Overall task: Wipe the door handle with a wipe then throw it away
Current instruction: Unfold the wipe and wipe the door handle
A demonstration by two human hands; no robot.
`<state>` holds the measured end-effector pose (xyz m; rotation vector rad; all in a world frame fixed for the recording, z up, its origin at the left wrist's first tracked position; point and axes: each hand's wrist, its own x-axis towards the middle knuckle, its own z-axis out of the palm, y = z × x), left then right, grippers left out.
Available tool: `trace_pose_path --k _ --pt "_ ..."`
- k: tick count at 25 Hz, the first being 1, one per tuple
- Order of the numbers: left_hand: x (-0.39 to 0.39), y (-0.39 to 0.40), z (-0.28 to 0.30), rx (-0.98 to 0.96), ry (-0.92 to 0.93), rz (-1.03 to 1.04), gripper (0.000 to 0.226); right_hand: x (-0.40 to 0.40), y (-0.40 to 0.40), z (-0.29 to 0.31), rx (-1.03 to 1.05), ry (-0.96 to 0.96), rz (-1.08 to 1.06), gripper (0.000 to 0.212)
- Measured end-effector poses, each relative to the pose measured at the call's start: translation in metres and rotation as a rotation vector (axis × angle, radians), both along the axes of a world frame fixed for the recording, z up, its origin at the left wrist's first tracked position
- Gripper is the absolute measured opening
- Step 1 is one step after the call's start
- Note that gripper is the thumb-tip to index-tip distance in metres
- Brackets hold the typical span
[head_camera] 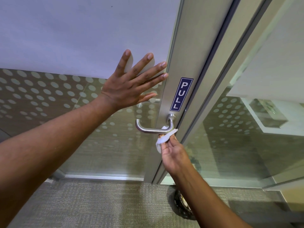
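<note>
A brushed steel lever door handle [148, 129] sticks out from the metal stile of a glass door [172, 89], below a blue PULL sticker [181, 94]. My right hand [172, 153] pinches a crumpled white wipe [162, 139] and presses it against the underside of the handle near its bend at the right end. My left hand [130, 83] lies flat on the frosted glass panel above and left of the handle, fingers spread, holding nothing.
The door frame [218, 89] and a fixed glass wall [246, 137] stand to the right. Grey carpet [98, 203] covers the floor. A dark round object [182, 206] lies on the floor under my right forearm, partly hidden.
</note>
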<state>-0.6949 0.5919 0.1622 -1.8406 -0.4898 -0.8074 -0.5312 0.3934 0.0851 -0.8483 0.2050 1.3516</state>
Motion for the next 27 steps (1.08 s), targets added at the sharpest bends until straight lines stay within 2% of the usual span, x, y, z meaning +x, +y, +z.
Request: trace_pose_path --k 6,15,19,21,24,27 --pt "0.001 0.002 -0.003 -0.002 -0.006 0.014 0.080 -0.041 0.010 0.002 0.034 0.156 0.131 0.022" --pt "0.002 0.000 0.000 0.004 0.004 0.045 0.078 -0.030 0.009 -0.007 0.035 0.043 0.203 0.025" --pt "0.001 -0.003 0.002 -0.034 0.032 0.058 0.078 -0.046 0.025 -0.002 0.028 0.127 0.263 0.021" --pt "0.001 -0.009 0.006 -0.049 0.065 0.052 0.075 -0.049 0.027 -0.004 0.025 0.107 0.264 0.024" --pt "0.000 -0.031 0.011 -0.244 0.032 -0.023 0.069 -0.043 0.010 -0.009 0.026 0.007 0.341 0.024" --pt "-0.020 -0.083 -0.022 -0.700 -0.207 -0.257 0.056 -0.031 -0.015 -0.015 0.031 -0.026 0.406 0.027"
